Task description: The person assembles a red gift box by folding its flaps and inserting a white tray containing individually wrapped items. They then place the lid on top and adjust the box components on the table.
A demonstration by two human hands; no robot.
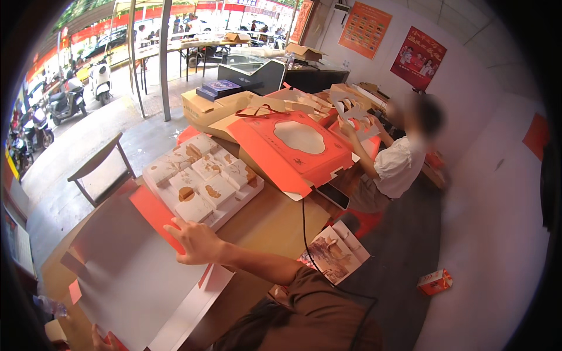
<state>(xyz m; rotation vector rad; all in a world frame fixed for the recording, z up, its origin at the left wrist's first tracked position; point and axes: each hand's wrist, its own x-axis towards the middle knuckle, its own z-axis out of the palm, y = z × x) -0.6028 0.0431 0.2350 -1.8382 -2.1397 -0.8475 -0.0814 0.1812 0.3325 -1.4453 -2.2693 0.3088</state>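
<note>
A large unfolded cardboard box (140,281), pale inside with red flaps, lies across the near left of the table. My right hand (202,243) reaches over from the right and grips the raised red flap on its far side, fingers bent over the edge. At the bottom rim, my left hand (104,340) is partly cut off. Its visible fingers close on a red edge of the same cardboard box. Just beyond the right hand sits a white tray (228,207) of several small white boxes (202,169) with gold and brown patterns.
A red box sleeve with a window (281,146) lies at the middle. A phone (333,195) rests by its edge. To the right, a seated person (398,164) handles cardboard. Brown cartons (205,108) stand behind, a chair (105,169) left. A patterned bag (336,253) is below.
</note>
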